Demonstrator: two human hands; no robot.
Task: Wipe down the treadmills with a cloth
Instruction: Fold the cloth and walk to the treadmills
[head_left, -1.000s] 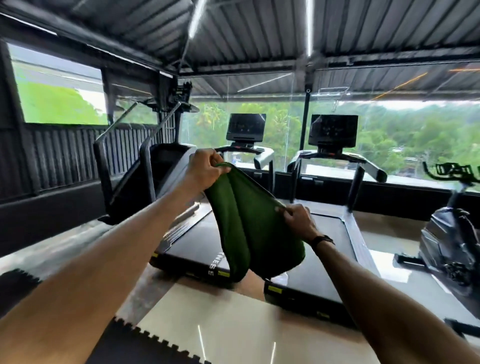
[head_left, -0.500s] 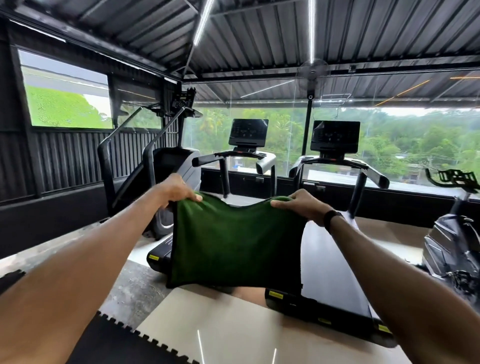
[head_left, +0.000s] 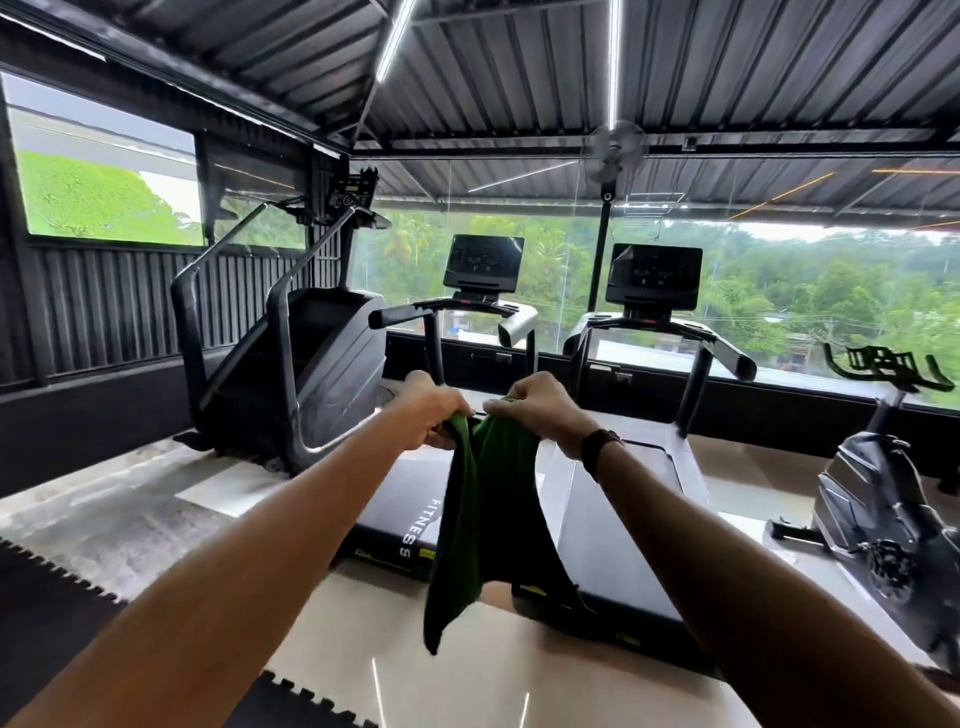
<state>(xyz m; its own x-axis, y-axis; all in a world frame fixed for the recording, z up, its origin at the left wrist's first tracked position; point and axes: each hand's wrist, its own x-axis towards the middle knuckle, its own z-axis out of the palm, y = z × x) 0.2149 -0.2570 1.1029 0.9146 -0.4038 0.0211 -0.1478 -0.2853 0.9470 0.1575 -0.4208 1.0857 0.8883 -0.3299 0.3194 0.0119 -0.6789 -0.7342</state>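
We've got our left hand (head_left: 434, 413) and right hand (head_left: 540, 410) close together, each pinching the top edge of the dark green cloth (head_left: 478, 525) hanging before the two black treadmills (head_left: 623, 519), so let's fold it into a flat, even pad.

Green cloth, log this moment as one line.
phase: preparing cloth | left hand: grips green cloth | right hand: grips it | treadmills: not touched

Dark green cloth (head_left: 485, 519), black treadmills (head_left: 623, 525), black wristband (head_left: 597, 451), grey corrugated roof (head_left: 519, 78)
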